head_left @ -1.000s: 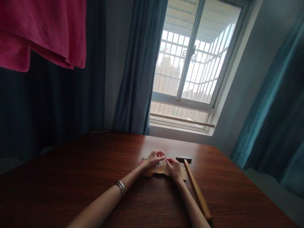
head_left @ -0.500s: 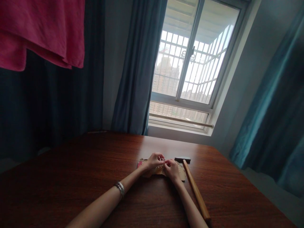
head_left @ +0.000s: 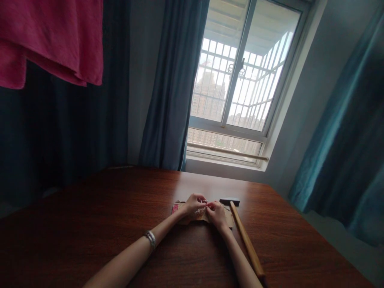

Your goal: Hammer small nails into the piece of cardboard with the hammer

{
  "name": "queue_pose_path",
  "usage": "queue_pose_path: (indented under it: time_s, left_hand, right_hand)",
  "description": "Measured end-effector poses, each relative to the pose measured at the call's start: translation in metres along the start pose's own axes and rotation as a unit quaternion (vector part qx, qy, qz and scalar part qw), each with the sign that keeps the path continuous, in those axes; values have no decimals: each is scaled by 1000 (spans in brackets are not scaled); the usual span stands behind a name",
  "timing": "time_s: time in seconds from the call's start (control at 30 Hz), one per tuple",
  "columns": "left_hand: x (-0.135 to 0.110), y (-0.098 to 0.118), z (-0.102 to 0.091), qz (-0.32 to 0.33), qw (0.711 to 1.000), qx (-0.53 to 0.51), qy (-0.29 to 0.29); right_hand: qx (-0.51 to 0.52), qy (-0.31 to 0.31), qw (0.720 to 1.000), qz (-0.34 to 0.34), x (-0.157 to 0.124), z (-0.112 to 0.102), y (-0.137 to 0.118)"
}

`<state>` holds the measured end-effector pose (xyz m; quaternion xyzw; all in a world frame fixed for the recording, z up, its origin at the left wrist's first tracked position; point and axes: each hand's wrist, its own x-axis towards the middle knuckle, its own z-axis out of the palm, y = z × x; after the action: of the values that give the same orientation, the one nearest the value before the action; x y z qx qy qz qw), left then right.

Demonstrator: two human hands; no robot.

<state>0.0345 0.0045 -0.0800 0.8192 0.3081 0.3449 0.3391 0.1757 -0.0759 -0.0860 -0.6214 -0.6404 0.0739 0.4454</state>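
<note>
Both hands meet over a flat tan piece like cardboard (head_left: 229, 219), patterned with dark marks and pink at its left end, lying on the table. My left hand (head_left: 194, 204) is closed, thumb and fingers pinched around something small that I cannot make out; a bracelet (head_left: 150, 239) circles that wrist. Touching or nearly touching it, my right hand (head_left: 216, 214) has its fingertips pressed together at the same spot, their contents hidden. Just right of the right hand lies a hammer with a dark head (head_left: 229, 201) and a long wooden handle (head_left: 247, 242).
The brown wooden table (head_left: 120, 212) fills the lower view. Beyond it are a barred window (head_left: 231, 80), a blue curtain (head_left: 168, 100) and a horizontal rod (head_left: 231, 151). A pink cloth (head_left: 60, 40) hangs at the upper left. Another curtain (head_left: 336, 140) hangs on the right.
My right fingertips have shifted slightly up towards the left hand, and less of the small dark thing shows between the fingers. The whole view has slid a little left.
</note>
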Motion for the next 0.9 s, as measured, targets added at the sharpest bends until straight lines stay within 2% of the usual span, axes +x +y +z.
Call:
queue_pose_path:
  time_s: [0.1,0.2,0.3,0.37,0.5,0.63,0.8,0.9]
  left_hand:
    - [-1,-1,0,0,1000,-7,1]
    - [-1,-3,0,-4,1000,-4,3]
    - [-1,-4,1,-6,1000,5,3]
    - [-1,-4,1,-4,1000,12,4]
    - [-2,-2,0,-6,1000,6,6]
    - [-3,1,-1,-19,1000,-1,6]
    - [-3,0,0,-13,1000,0,10]
    - [-2,-2,1,-12,1000,1,10]
  right_hand:
    - [-13,-3,1000,13,1,-21,6]
    - [-62,8,997,44,-5,-56,16]
    - [-223,-9,967,122,-21,-89,26]
    - [-291,-39,943,160,-34,-103,29]
    - [-335,-92,918,192,-56,-109,28]
    - [-340,-116,910,207,-60,-106,25]
    - [-250,-115,937,215,-56,-105,32]
    - [-93,-66,970,217,-52,-107,31]
